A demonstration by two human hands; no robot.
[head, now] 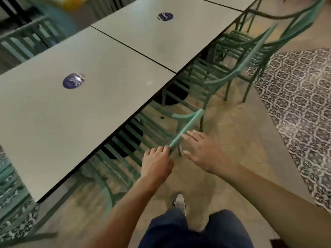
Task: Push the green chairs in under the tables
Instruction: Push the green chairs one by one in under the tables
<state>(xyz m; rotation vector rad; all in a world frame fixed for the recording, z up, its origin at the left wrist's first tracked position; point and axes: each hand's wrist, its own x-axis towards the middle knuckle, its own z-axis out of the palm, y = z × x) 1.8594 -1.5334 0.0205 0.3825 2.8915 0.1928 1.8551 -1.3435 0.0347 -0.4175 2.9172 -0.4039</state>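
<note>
Where slatted seat slips beneath grey table point(75, 122), lower centre: mint-green metal chair point(188, 127), rounded top rail; left hand point(157, 162) gripping rail end, right hand point(204, 153) spread, fingertips touching.

chair seats point(125, 138) under tabletop point(53, 122), blurred corner

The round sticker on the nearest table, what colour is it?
Dark blue sticker with pale lettering, seen in the head view.
</note>
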